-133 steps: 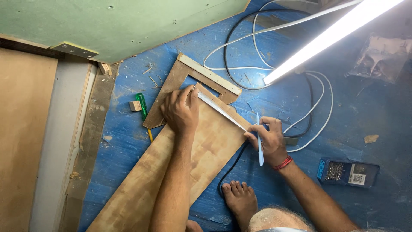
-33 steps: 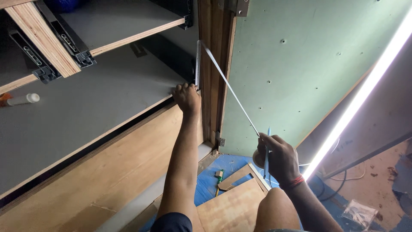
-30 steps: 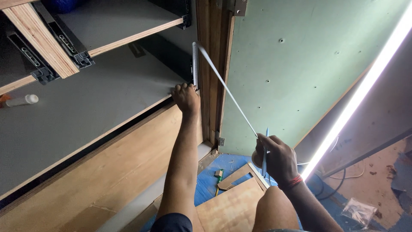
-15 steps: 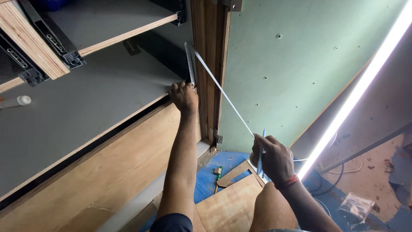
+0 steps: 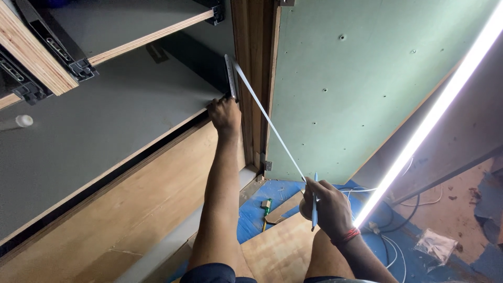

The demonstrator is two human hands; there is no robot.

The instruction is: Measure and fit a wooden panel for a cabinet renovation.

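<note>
— Starting nearest, what has the right hand point(image 5: 327, 209) got?

— Its grip is closed on the lower end of the steel ruler point(image 5: 267, 118), with a blue pen point(image 5: 314, 202) tucked upright between the fingers. Below it lie the plywood board point(image 5: 277, 251) and the blue floor sheet point(image 5: 272, 191).

— And the ruler itself?

— It runs slantwise up from that hand, crossing in front of the wooden post point(image 5: 254, 78), to the edge of the grey shelf panel point(image 5: 105, 131).

— The left hand point(image 5: 224, 112)?

— Stretched far up, fingers curled tight, pinning the ruler's upper end at the panel's corner, just left of the post.

— Right of the post?

— A green wall board point(image 5: 356, 89), then a lit tube lamp point(image 5: 440, 112).
</note>
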